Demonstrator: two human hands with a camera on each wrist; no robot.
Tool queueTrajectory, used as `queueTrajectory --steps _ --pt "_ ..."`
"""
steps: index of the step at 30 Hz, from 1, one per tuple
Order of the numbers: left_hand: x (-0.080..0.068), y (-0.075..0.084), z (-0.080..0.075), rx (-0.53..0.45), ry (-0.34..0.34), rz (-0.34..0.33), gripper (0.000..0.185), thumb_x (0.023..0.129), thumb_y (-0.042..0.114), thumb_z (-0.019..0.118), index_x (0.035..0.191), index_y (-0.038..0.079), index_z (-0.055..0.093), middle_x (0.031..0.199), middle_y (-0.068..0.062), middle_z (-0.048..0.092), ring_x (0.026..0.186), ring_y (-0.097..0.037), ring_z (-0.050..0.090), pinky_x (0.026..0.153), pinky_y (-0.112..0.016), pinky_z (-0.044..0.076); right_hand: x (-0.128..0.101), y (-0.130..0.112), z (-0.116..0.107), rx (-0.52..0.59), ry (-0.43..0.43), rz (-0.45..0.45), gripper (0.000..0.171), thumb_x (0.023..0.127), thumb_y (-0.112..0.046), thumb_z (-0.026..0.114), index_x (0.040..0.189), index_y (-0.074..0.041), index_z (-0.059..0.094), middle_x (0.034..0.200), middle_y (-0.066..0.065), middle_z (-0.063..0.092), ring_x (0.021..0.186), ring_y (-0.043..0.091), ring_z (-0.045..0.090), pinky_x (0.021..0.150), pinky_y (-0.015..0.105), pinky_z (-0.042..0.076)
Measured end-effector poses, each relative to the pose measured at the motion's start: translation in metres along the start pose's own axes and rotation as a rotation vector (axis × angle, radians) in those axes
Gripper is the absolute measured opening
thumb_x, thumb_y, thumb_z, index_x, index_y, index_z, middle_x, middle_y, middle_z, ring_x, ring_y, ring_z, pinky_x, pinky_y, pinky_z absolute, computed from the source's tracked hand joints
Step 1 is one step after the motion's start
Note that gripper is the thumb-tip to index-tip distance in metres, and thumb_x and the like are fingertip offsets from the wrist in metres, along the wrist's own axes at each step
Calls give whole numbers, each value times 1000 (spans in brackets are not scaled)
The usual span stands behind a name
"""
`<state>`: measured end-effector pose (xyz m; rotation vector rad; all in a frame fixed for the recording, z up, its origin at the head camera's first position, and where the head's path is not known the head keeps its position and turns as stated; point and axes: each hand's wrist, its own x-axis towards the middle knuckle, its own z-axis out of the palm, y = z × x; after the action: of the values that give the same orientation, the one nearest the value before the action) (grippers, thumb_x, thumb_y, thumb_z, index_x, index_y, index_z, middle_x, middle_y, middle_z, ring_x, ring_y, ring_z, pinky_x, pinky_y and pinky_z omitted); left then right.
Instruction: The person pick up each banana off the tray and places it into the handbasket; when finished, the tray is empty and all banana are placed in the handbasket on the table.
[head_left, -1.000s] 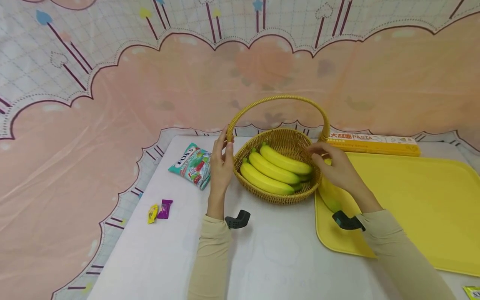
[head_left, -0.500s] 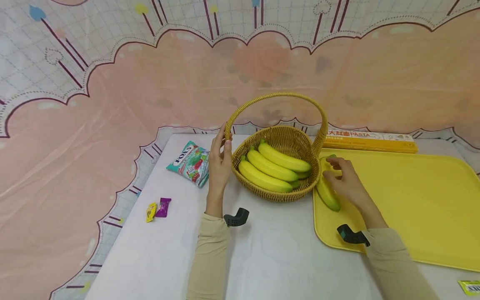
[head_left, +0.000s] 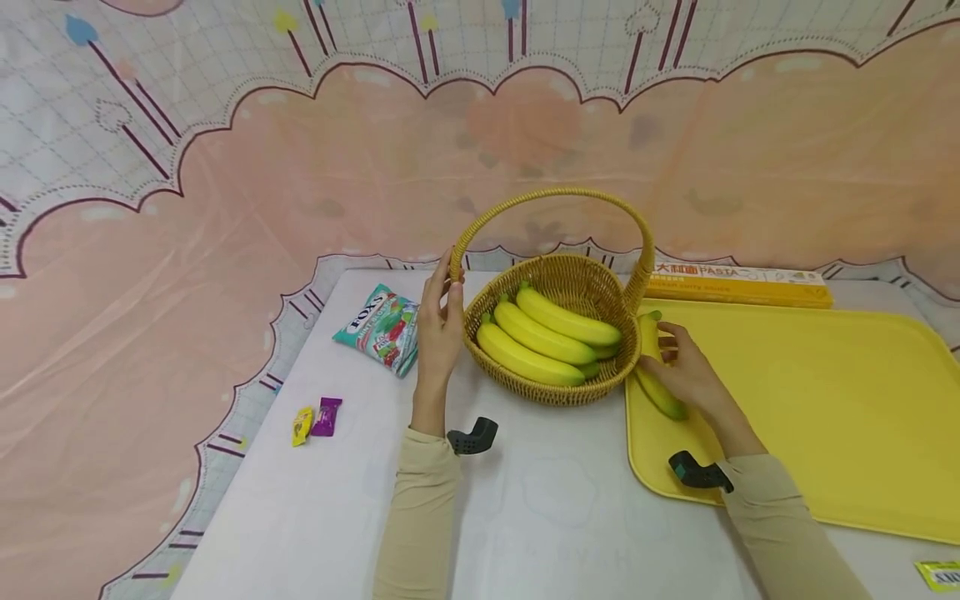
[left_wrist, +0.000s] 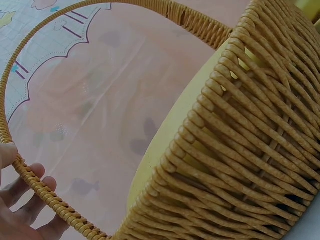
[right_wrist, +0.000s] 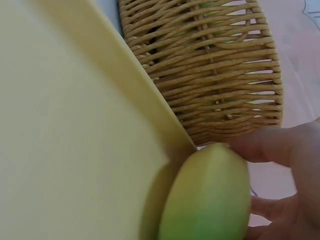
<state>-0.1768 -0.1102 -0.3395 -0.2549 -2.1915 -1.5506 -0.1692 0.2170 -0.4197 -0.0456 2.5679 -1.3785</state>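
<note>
A woven basket (head_left: 558,395) with a tall arched handle (head_left: 555,193) holds several yellow bananas (head_left: 543,335). My left hand (head_left: 441,329) grips the left side of the handle; in the left wrist view the thumb and fingers (left_wrist: 31,206) lie on either side of it. One more banana (head_left: 663,398) lies along the left edge of the yellow tray (head_left: 810,408), right beside the basket. Around its middle my right hand (head_left: 688,367) pinches it, thumb toward the basket. In the right wrist view the banana's green-tinged end (right_wrist: 207,200) points at the camera.
A teal Fox's candy bag (head_left: 380,327) lies left of the basket. Nearer sit a yellow wrapped candy (head_left: 302,426) and a purple one (head_left: 327,416). A pasta box (head_left: 738,287) lies behind the tray, and a yellow packet (head_left: 939,575) is at the lower right.
My right hand has moved from the basket's right rim to the banana on the tray, its fingers closing around it. My left hand stays on the handle.
</note>
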Motion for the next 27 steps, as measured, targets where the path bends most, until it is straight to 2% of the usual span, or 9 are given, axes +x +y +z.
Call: queueTrajectory --steps 4,8,11,13,15,17,19,23,27 --pt "0 -6 2 -5 -1 -8 45 101 15 41 146 14 37 127 -18 52 120 -32 51 91 -47 50 -5 -3 -6 27 6 30 70 96 -32 50 150 -3 16 147 30 29 131 46 33 104 57 34" --pt "1 -9 3 -9 4 -8 45 101 12 42 146 12 37 128 -19 52 120 -34 50 91 -49 50 -15 -8 -12 48 43 1 63 98 -32 46 149 -4 21 147 29 32 131 46 34 103 58 34" --pt "3 -23 4 -4 13 -2 45 101 15 42 146 16 37 128 -16 52 120 -32 51 89 -49 50 -24 -12 -17 69 73 -29 60 99 -30 45 149 -4 24 146 29 34 130 46 34 101 56 35" --pt "5 -34 6 0 19 1 45 101 20 43 146 24 37 128 -13 53 120 -29 51 89 -47 50 -30 -14 -21 72 96 -43 58 99 -30 44 148 -6 25 147 26 34 130 43 35 98 46 40" --pt "6 -36 6 10 22 8 45 101 22 43 145 30 37 127 -10 54 119 -26 52 89 -45 51 -36 -16 -24 71 121 -54 57 99 -31 44 148 -7 27 147 23 35 128 40 38 92 32 42" --pt "7 -38 6 16 24 18 44 101 24 43 144 34 37 127 -8 54 119 -24 52 89 -44 51 -42 -18 -26 66 148 -65 55 99 -30 44 148 -9 28 147 21 37 124 32 41 84 18 42" --pt "7 -37 5 20 25 24 44 101 27 42 144 37 37 127 -7 54 119 -23 52 89 -43 51 -48 -20 -28 67 173 -82 53 99 -28 45 147 -10 30 145 20 39 117 21 45 77 10 41" --pt "7 -37 5 22 25 24 44 101 29 42 144 38 36 127 -7 54 119 -23 52 89 -44 51 -58 -24 -31 75 194 -134 50 99 -24 47 146 -12 34 142 18 42 105 -2 44 75 6 42" --pt "6 -37 5 19 24 17 44 101 28 42 144 38 36 128 -7 53 119 -23 52 89 -43 52 -63 -31 -33 70 190 -222 49 98 -18 50 144 -10 38 136 4 48 105 -9 45 78 5 42"
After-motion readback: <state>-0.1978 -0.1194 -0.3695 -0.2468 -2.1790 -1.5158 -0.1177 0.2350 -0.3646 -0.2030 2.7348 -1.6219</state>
